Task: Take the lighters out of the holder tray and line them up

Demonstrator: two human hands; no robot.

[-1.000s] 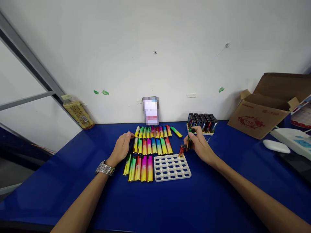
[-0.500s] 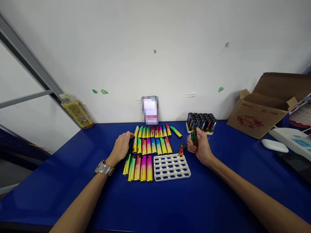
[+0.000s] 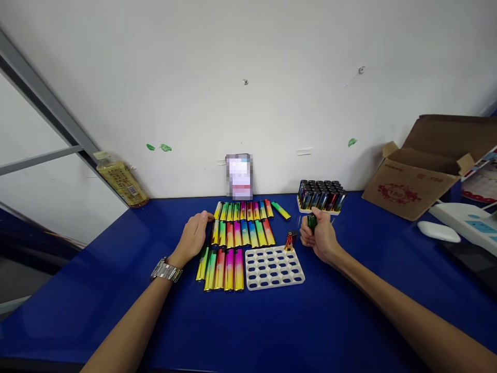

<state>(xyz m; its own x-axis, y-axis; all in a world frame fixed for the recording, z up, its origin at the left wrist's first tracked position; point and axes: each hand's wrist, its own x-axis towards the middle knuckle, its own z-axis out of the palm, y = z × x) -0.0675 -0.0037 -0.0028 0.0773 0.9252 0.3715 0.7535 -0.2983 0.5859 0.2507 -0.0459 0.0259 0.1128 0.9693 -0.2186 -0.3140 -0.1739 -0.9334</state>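
Note:
My right hand (image 3: 320,237) is wrapped round a green lighter (image 3: 311,221), just right of a white perforated tray (image 3: 251,284); only one end of the lighter shows above the fingers. A single red and gold lighter (image 3: 290,241) stands upright in the tray's far right corner hole. My left hand (image 3: 194,233) rests on the table with its fingers stretched out, beside the left ends of the rows of lighters. Shiny rainbow-coloured lighters (image 3: 237,269) lie in three rows, and one green and yellow lighter (image 3: 281,210) lies slanted at the back.
A filled tray of upright lighters (image 3: 320,195) stands at the back right, near an open cardboard box (image 3: 407,189). A phone (image 3: 239,177) leans on the wall. At the far left is a bottle (image 3: 122,181); a white mouse (image 3: 438,232) sits right.
The green lighter has tilted in my right hand, and the thumb has dropped slightly. My left hand and the lighters on the table look unchanged.

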